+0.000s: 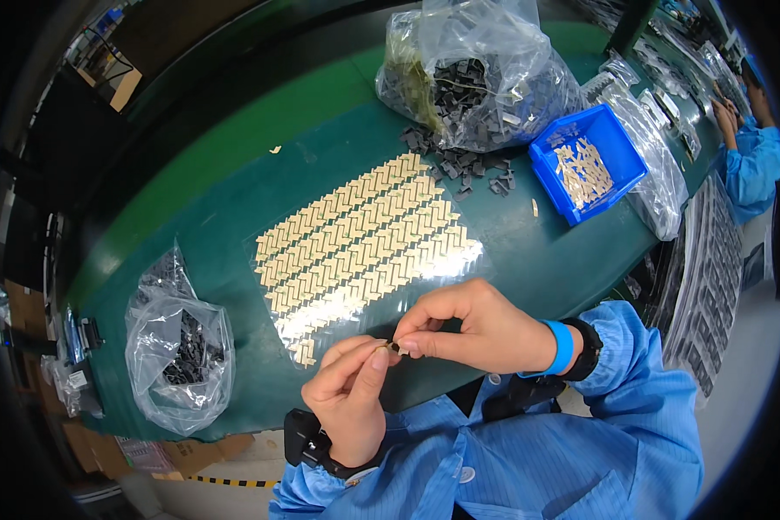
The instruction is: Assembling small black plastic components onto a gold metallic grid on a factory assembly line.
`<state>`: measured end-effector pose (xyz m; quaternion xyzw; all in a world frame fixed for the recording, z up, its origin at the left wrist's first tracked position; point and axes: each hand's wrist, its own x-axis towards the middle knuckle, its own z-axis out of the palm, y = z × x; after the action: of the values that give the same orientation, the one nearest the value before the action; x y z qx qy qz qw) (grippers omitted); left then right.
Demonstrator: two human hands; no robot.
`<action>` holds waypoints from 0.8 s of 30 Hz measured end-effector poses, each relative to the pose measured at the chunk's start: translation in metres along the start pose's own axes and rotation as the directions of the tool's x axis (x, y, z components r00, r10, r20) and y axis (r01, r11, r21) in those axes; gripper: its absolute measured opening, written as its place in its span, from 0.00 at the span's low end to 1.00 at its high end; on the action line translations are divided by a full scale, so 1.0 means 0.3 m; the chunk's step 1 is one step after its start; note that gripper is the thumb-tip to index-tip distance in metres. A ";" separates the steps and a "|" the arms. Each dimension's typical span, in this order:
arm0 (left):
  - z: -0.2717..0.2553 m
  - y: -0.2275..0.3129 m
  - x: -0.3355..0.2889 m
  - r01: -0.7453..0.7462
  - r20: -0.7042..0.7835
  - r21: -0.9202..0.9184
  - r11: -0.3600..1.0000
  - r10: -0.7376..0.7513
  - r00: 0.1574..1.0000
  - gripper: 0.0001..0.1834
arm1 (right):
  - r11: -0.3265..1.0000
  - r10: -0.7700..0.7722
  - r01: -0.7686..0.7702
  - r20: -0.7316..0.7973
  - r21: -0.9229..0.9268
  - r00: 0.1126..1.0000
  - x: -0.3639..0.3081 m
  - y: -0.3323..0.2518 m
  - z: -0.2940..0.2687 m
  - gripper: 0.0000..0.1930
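Note:
My left hand (355,400) and my right hand (472,331) meet near the table's front edge, fingertips almost touching. Both pinch a small black part (394,347), with a bit of beige at the fingertips; its exact shape is mostly covered by my fingers. Just beyond my hands lies a clear sheet carrying rows of beige L-shaped adhesive pieces (355,227). Light glares off its near side, and some of the nearest row is gone from the sheet.
A clear bag of dark grey parts (485,91) stands at the back, with loose parts (470,165) spilled before it. Right of it is a blue bin (626,143) holding beige pieces. Another plastic bag (208,403) with black parts lies left. A co-worker's sleeve (751,165) shows far right.

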<state>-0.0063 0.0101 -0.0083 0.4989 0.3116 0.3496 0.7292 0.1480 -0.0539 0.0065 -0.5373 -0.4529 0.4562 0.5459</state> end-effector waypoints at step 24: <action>0.047 -0.011 -0.005 0.159 0.051 -0.317 0.935 -0.151 0.987 0.07 | 0.996 0.019 -0.013 -0.072 0.088 0.997 -0.026 0.005 0.016 0.05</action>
<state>0.0048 0.0008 -0.0071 0.3524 0.2797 0.3306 0.8296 0.1418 -0.0608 0.0051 -0.5328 -0.4080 0.4601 0.5813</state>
